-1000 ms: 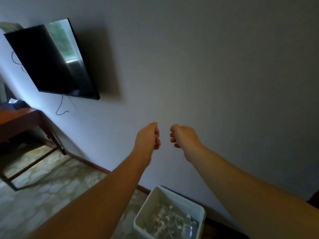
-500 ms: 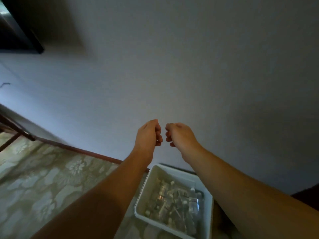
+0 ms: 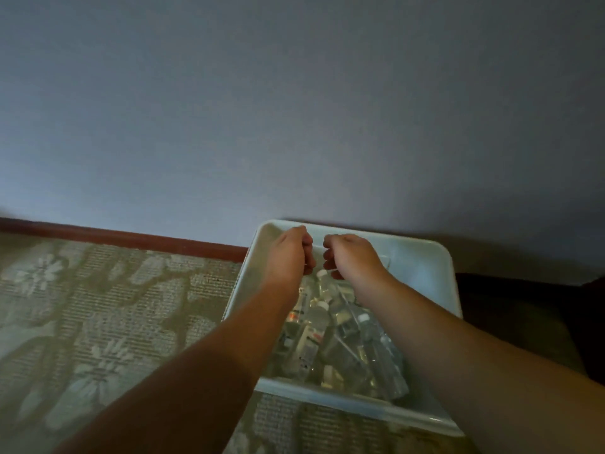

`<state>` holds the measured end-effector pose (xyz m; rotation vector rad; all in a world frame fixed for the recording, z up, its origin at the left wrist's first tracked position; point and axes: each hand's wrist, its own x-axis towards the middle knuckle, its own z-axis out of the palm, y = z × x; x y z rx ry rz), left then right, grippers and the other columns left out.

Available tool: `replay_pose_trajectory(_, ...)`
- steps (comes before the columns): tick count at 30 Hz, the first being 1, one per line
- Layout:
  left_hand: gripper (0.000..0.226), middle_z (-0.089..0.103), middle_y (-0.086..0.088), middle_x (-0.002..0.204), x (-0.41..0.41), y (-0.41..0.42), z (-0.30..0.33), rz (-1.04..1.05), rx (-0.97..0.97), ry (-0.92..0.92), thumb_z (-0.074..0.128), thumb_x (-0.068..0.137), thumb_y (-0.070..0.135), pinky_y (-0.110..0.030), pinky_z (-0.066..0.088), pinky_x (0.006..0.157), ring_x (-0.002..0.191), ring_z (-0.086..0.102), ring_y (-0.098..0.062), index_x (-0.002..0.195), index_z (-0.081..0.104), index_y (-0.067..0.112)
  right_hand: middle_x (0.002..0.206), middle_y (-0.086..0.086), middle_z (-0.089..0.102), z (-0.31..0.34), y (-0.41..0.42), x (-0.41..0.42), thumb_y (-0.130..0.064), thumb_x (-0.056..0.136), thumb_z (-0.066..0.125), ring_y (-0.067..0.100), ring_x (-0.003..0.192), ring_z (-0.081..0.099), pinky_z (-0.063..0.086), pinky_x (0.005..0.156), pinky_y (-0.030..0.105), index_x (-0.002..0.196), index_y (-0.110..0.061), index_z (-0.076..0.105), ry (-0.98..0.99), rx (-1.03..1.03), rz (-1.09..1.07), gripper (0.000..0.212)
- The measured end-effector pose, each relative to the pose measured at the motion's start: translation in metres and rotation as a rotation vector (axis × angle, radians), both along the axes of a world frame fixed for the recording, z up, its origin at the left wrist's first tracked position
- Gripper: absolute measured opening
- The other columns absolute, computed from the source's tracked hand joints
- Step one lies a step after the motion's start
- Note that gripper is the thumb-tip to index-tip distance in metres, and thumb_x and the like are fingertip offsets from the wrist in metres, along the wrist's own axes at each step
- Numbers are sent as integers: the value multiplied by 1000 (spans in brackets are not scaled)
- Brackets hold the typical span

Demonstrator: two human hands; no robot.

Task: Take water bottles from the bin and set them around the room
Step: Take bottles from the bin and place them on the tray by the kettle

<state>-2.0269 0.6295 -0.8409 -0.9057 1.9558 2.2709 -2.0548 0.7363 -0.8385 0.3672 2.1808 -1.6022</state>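
Both hands hang above a white plastic bin [image 3: 422,260], knuckles facing each other with a narrow gap between. The left hand [image 3: 288,253] has its fingers curled into the palm, holding nothing; the right hand [image 3: 352,255] is curled the same way, also empty. Just below the fingertips, clear water bottles [image 3: 340,339] lie jumbled inside the bin, which sits on patterned carpet [image 3: 98,306] against the wall [image 3: 294,109].

White bin [image 3: 422,257] against wall, clear water bottles [image 3: 340,342] heaped inside (white caps)
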Motion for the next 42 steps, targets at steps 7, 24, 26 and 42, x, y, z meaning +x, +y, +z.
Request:
replay_pose_trajectory(7,26,50,2,50,-17,1,-113,-130,-100,-30,49,89,15,-29,41,52,49,47,-17,63,56,15,82,8,75,-117,-4,-10,-28,92,54,27,78,72,58,81,45,87,-13,72,28,56,3,24)
replay_pose_trajectory(24,80,33,-21,160,0,3,-200,-938,-913,-532,54,97,53,-35,41,106,137,45,-36,154,26,3,134,21,58,-214,125,-18,-64,92,47,39,121,56,43,104,45,134,-11,57,-168,796,208,68)
replay_pose_trajectory(26,120,14,-23,166,9,2,-210,-1030,-951,-672,66,86,62,-42,31,118,149,25,-40,157,-11,4,129,19,57,-220,124,-17,-61,94,44,34,109,59,43,97,42,130,-14,55,-215,711,228,60)
replay_pose_trajectory(42,32,71,-9,82,-5,-7,-189,-547,82,-289,69,75,20,-37,54,67,71,67,-25,105,66,10,87,18,65,-178,97,-11,-9,103,40,18,66,72,60,54,29,92,-5,57,-389,-535,-45,21)
